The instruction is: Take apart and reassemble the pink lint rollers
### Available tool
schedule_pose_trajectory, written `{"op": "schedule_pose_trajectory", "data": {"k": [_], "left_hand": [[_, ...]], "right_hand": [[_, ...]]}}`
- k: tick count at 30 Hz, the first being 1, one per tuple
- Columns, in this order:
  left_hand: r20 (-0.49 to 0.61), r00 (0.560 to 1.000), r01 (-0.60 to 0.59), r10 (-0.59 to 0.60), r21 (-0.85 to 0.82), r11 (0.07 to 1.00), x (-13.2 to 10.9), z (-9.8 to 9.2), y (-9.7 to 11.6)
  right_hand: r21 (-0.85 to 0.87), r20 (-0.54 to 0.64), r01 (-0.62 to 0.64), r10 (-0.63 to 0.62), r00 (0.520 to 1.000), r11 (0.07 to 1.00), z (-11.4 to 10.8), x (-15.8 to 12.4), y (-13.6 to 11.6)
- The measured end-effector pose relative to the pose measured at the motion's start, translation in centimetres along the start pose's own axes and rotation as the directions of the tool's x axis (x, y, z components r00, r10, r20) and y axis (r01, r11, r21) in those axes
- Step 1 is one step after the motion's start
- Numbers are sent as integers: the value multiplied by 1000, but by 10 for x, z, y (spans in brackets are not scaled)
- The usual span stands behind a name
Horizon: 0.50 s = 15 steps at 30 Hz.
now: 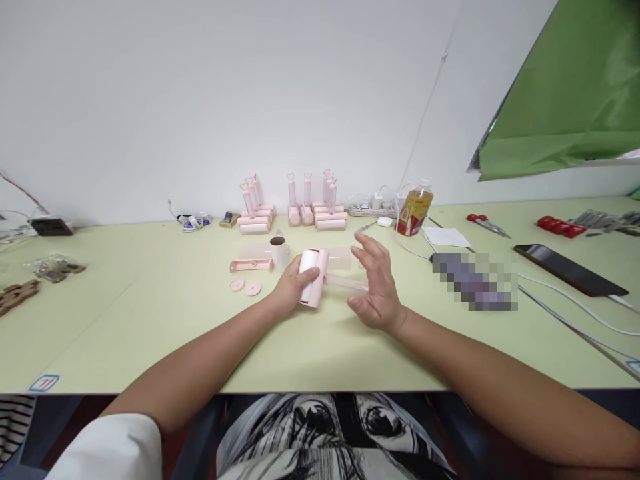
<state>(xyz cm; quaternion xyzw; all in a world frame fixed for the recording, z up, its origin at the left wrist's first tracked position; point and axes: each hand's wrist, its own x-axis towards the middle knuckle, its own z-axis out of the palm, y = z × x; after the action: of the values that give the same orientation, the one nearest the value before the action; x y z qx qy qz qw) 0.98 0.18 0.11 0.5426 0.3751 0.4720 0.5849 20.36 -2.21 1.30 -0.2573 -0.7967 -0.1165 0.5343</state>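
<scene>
My left hand (pixel 293 288) is wrapped round a pink lint roller (pixel 316 279) with a white roll, its thumb across the front. The roller's translucent handle points right, toward my right hand (pixel 376 283). That hand is open, fingers and thumb spread around the handle's end; whether it touches the handle I cannot tell. Left of the roller stand a white roll with a dark core (pixel 279 253) and an open pink trough-shaped shell (pixel 251 265). Two round pink caps (pixel 253 289) lie in front of the shell.
Several pink rollers (pixel 331 220) stand upright along the wall. To the right are a bottle (pixel 415 208), white paper (pixel 447 237), a pixelated object (pixel 473 281), a black phone (pixel 569 269), cables and red-handled tools (pixel 560 227). Brown pieces (pixel 19 295) lie far left.
</scene>
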Motion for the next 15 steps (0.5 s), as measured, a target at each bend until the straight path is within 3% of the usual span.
{"op": "schedule_pose_trajectory", "data": {"k": [10, 13, 15], "left_hand": [[-55, 995, -74, 78, 77, 994, 1, -1, 3], [-115, 989, -78, 89, 100, 992, 2, -2, 6], [-139, 985, -90, 101, 86, 992, 4, -4, 6]], "right_hand": [[92, 80, -123, 115, 990, 988, 13, -10, 8], [152, 25, -228, 227, 974, 962, 13, -6, 17], [175, -53, -351, 365, 930, 920, 7, -3, 32]]}}
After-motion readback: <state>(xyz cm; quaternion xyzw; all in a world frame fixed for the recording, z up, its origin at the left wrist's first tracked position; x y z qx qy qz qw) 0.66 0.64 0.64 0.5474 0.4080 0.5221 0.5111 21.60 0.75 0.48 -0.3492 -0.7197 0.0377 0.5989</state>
